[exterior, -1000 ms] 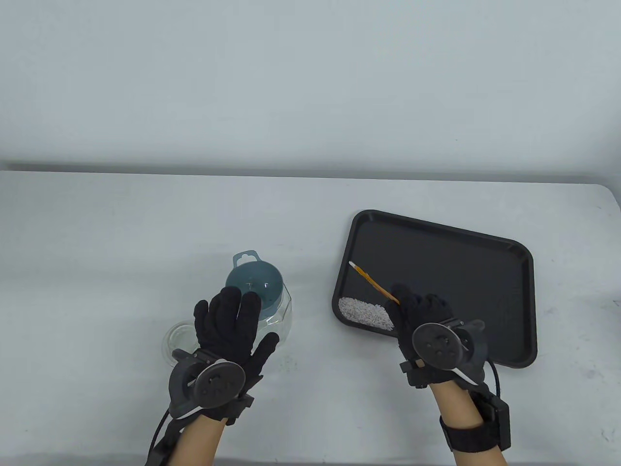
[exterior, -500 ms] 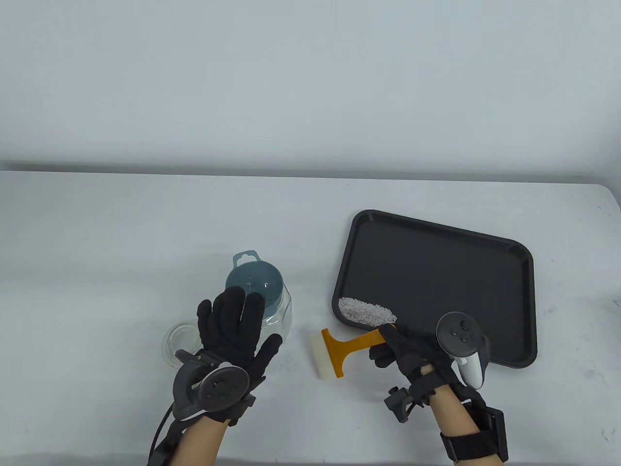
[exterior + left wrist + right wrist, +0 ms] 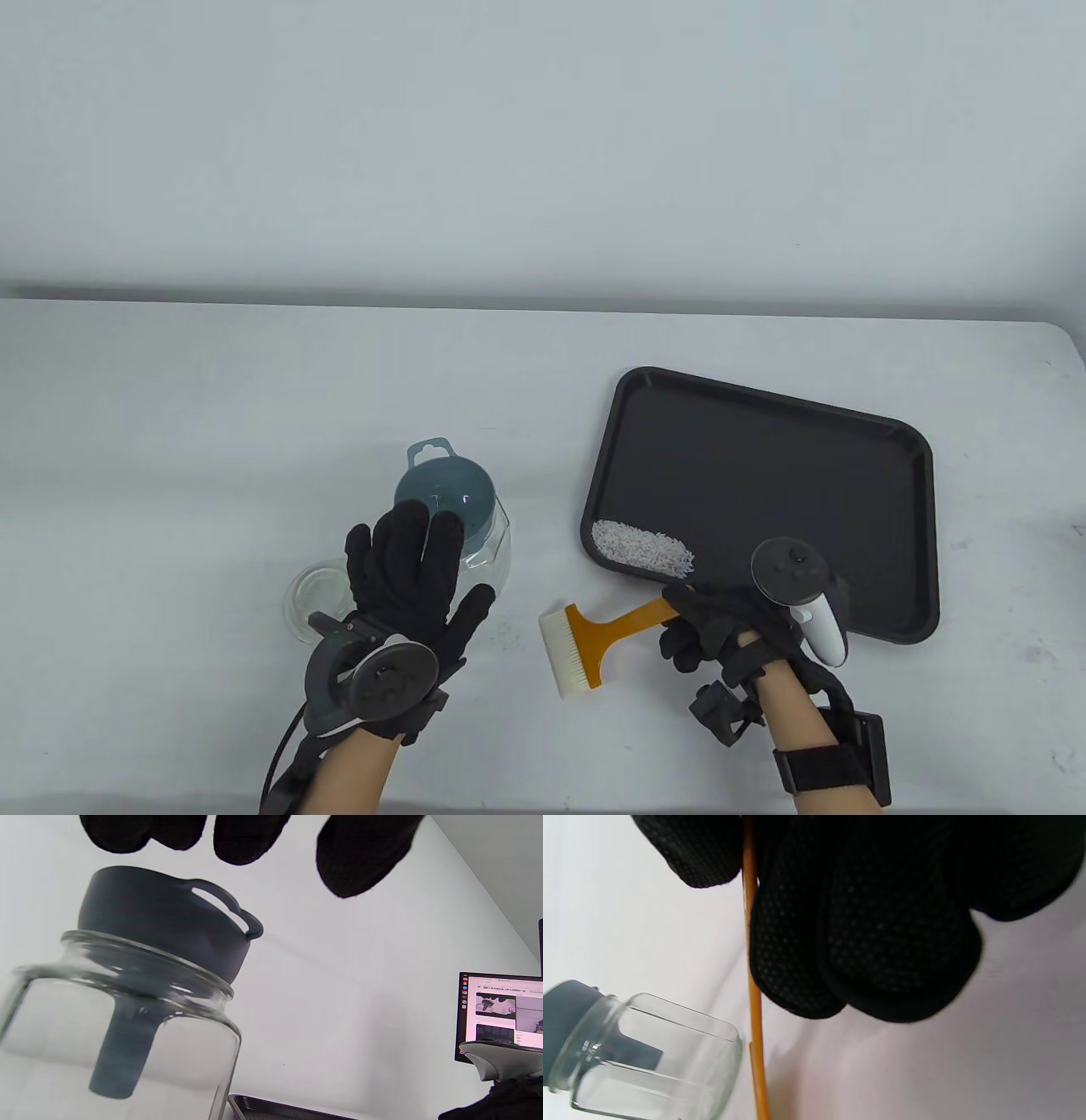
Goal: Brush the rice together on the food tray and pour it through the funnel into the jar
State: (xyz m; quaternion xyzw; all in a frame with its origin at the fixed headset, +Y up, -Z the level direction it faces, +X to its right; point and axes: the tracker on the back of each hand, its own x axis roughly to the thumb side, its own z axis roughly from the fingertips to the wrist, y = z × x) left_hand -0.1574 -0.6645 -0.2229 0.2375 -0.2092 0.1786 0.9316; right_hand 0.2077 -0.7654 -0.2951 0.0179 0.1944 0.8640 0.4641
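Lowering brush nearer table, right hand gripping.

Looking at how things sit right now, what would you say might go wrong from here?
The rice is heaped against the tray rim at its near-left corner, so tipping carelessly may spill grains past the funnel. The funnel only sits loosely in the jar, under the flat left hand; a knock could dislodge it.

Both hands, the left hand and the right hand, wore black knit gloves with a dotted texture. Dark round trackers were strapped on; the right one had a white grip. Bare forearms, black wrist strap, black cable.
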